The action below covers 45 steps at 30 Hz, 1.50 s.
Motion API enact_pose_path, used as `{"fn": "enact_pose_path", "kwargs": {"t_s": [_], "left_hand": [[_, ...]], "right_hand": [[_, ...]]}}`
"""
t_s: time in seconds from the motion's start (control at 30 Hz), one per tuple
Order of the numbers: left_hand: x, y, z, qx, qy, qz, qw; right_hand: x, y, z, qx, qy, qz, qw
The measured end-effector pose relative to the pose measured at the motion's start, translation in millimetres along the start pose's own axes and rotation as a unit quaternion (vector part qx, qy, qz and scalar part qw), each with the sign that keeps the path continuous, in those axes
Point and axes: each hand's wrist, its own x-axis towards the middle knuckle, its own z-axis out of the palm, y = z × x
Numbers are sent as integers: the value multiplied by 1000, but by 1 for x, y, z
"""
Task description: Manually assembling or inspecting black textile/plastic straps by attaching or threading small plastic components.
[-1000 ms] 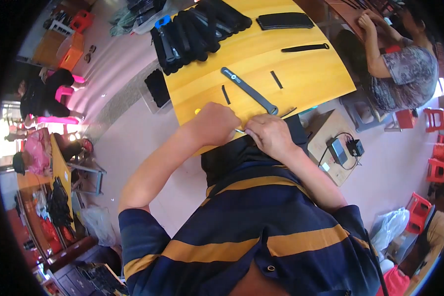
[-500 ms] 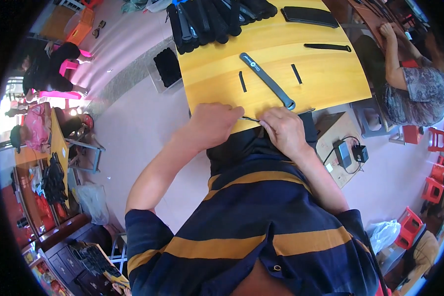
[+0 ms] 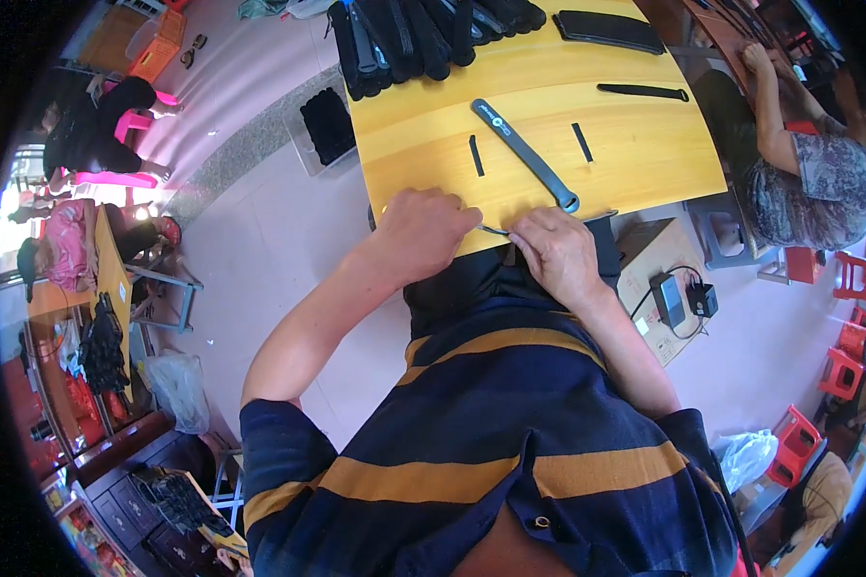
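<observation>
At the table's near edge, my left hand (image 3: 423,231) and my right hand (image 3: 556,248) pinch a thin dark strap (image 3: 494,230) between them. Only a short piece of it shows in the gap between my fingertips; the rest is hidden by my hands. Just beyond lies a grey strap (image 3: 524,154) with a rounded, slotted end close to my right hand and printing near its far end. Two short black strips (image 3: 476,156) (image 3: 582,142) are on the table, one on either side of it.
On the yellow table (image 3: 404,135), a heap of black straps (image 3: 404,43) fills the far left. A flat black case-like item (image 3: 608,32) and a black strap (image 3: 643,92) lie at right. A bin of black material (image 3: 327,127) stands left; a cardboard box (image 3: 645,279) stands right. Other people sit nearby.
My left hand has turned slightly at the knuckles, its fingertips a touch nearer my right hand. Both hands still pinch the strap. The whole view has shifted a little.
</observation>
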Motion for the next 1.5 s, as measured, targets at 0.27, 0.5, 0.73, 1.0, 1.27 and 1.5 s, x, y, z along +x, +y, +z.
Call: {"fn": "enact_pose_path", "kwargs": {"t_s": [0.27,0.5,0.73,1.0,1.27,1.5], "left_hand": [[2,-2,-3,6,-20,11,1000],[6,3,-6,12,-41,0,999],[12,5,-12,7,-71,-11,997],[27,5,-26,16,-111,18,994],[39,6,-29,40,-147,36,988],[37,10,-26,33,-127,22,991]], "right_hand": [[-1,1,1,-5,-12,8,1000],[7,-3,7,13,-17,1,1000],[13,-5,23,14,-8,8,1000],[12,-7,28,31,25,22,999],[11,-2,32,43,29,18,998],[14,1,33,44,13,18,999]]}}
